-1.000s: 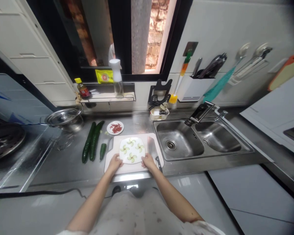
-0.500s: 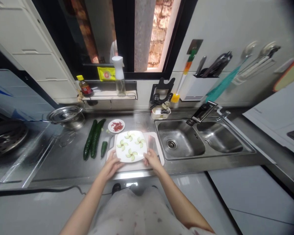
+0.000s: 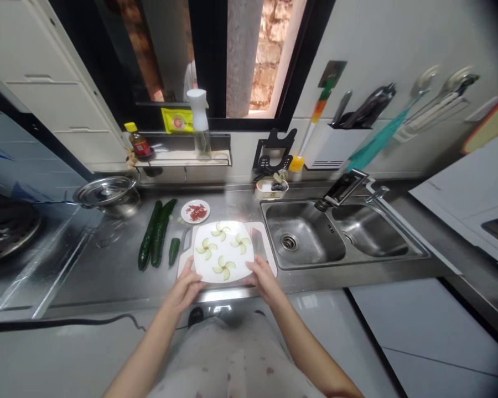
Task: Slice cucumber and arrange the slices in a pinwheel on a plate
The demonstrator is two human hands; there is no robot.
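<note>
Both my hands grip a white square plate (image 3: 209,270) by its near corners, over the cutting board (image 3: 269,260). My left hand (image 3: 186,287) closes on the near left corner, and my right hand (image 3: 264,277) on the near right one. Thin green-edged cucumber slices (image 3: 224,267) lie on the plate in several pinwheel shapes, with tiny red bits at their centres. Behind the plate stands a small white dish (image 3: 184,212) of chopped red pieces (image 3: 196,212). Part of the board is hidden under the plate; a blade-like shiny surface shows at its right side.
Two whole cucumbers (image 3: 155,235) and a short cucumber piece (image 3: 174,251) lie left of the board. A lidded steel pot (image 3: 112,196) stands farther left. To the right is a double sink (image 3: 307,232) with a black faucet (image 3: 340,188). A wall shelf (image 3: 182,158) holds bottles.
The plate looks slightly larger and nearer to me, raised a little in both hands. The whole view has shifted slightly. Both hands keep their hold on it.
</note>
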